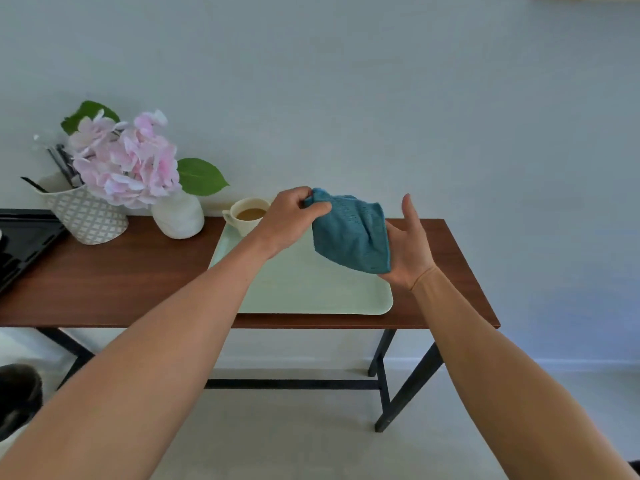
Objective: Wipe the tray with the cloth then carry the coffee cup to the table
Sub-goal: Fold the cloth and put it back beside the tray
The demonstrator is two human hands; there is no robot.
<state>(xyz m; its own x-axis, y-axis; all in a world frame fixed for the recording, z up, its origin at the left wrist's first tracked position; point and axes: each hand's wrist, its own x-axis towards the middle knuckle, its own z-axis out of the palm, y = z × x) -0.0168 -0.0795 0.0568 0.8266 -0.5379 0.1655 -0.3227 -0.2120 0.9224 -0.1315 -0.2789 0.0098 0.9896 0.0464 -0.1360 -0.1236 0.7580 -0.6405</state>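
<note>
A pale green tray (311,292) lies on the right half of a dark wooden side table (131,282). A cream coffee cup (247,214) filled with milky coffee stands on the tray's far left corner. A teal cloth (351,233) hangs in the air above the tray. My left hand (292,216) pinches the cloth's upper left corner. My right hand (410,247) is behind the cloth's right side with fingers spread, the palm touching its lower edge.
A white vase (178,216) with pink flowers and a patterned pot (88,216) of utensils stand at the table's back left. A black tray (20,244) sits at the far left edge. The wall rises right behind the table; pale floor lies below.
</note>
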